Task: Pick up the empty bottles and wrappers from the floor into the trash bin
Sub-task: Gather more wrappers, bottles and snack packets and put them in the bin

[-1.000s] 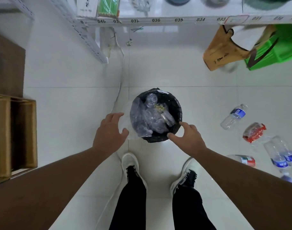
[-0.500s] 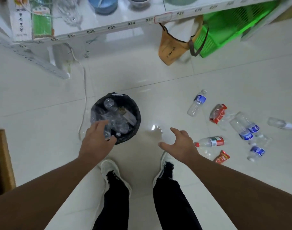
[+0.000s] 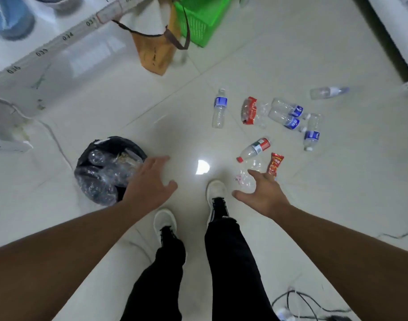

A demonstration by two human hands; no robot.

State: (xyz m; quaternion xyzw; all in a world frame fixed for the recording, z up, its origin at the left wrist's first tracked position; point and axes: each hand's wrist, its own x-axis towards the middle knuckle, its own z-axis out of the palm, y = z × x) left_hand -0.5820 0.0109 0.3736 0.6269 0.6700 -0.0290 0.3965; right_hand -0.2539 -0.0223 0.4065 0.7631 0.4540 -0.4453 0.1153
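Note:
A black-lined trash bin stands on the floor at the left, holding crushed clear bottles. My left hand hovers open over its right rim. My right hand is open with fingers spread, just above a clear crumpled wrapper. Beside it lie a red snack wrapper and a red-capped bottle. Farther off lie a blue-label bottle, a red-label crushed bottle, and several more blue-label bottles.
A white shelf rack runs along the top left, with a tan bag and green basket under it. A white cable trails behind the bin. Black cables lie at bottom right. My shoes stand mid-floor.
The view has swung right, away from the bin toward the littered bottles. My right hand left the bin rim and moved right over the clear wrapper. My left hand stays near the bin.

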